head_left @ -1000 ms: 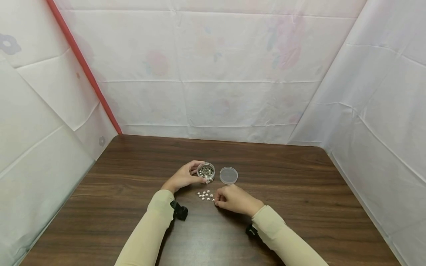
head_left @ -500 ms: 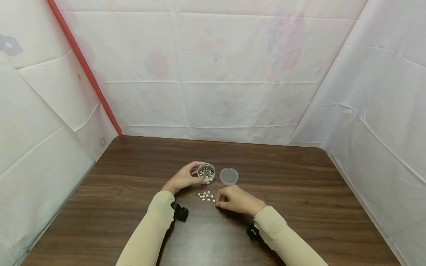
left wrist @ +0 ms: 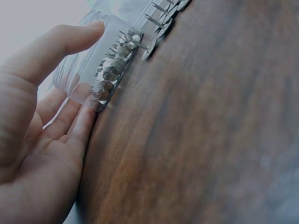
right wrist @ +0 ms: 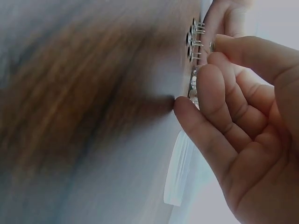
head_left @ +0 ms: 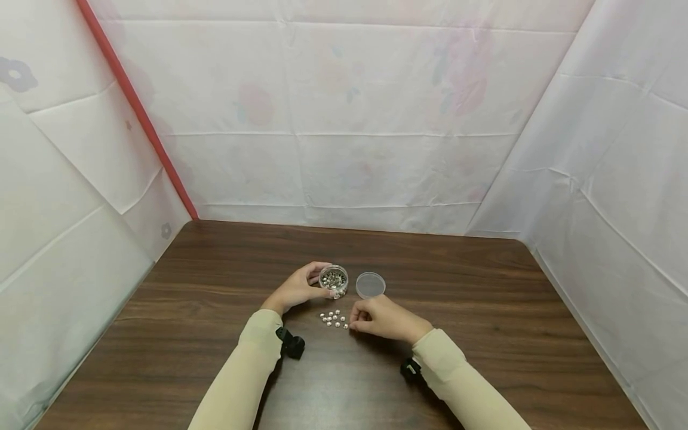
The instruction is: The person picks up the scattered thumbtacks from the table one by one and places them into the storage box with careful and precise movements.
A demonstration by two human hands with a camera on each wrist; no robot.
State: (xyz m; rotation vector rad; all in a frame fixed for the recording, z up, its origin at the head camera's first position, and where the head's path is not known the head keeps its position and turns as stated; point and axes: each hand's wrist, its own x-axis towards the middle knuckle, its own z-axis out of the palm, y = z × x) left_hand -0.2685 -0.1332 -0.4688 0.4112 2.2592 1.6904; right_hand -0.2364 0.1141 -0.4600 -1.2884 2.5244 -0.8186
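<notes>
Brown wood-grain table [head_left: 484,298]: silvery round-headed tacks [head_left: 335,317], point-up; left hand [head_left: 298,288] grips clear jar [left wrist: 108,32], right hand [head_left: 391,318] pinches shiny tack [right wrist: 212,46].

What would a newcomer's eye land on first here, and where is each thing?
Probably the loose silver thumbtacks, lying pins up on the wooden tabletop beside the right hand. Next, the clear round tub of thumbtacks, which the left hand grips, with a clear lid to its right. Then the red strip slanting down the sheeting at left.
</notes>
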